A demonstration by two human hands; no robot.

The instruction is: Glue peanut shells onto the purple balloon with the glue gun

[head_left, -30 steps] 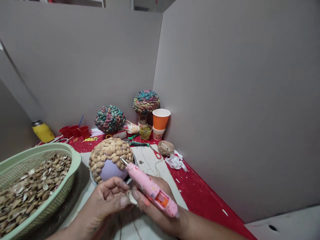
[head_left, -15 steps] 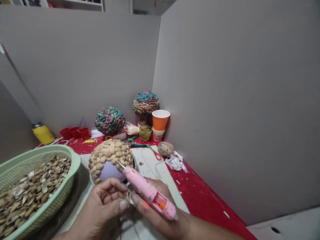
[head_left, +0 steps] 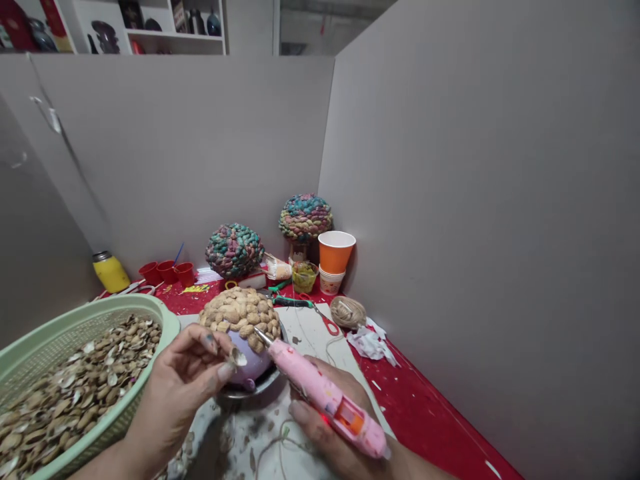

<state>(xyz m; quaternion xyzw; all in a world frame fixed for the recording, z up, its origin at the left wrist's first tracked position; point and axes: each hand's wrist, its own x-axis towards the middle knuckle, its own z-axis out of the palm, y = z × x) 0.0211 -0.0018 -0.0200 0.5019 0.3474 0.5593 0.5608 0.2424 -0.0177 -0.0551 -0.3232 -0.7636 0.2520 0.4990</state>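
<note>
Between the thumb and fingertips of my left hand point(head_left: 167, 383) is a half peanut shell point(head_left: 239, 358), its pale hollow side showing. My right hand point(head_left: 353, 387) is wrapped round a pink hot glue gun point(head_left: 313, 380), whose metal nozzle points up and left. Just past the nozzle tip, a purple balloon point(head_left: 253, 365) rests in a metal bowl point(head_left: 273, 381). Peanut shells point(head_left: 234, 308) cover the balloon's upper part, while its near side is bare. The nozzle overlaps the shells in view; whether it touches them I cannot tell.
A green basket point(head_left: 167, 323) of loose shells stands at left. Behind are two painted shell balls point(head_left: 235, 250), red cups point(head_left: 167, 272), an orange cup point(head_left: 336, 255), scissors point(head_left: 327, 322) and twine point(head_left: 349, 312). Grey partitions point(head_left: 450, 200) enclose the table.
My hands have moved apart. The left has lifted the shell in front of the balloon, and the right has shifted right with the glue gun. The camera view has tilted up.
</note>
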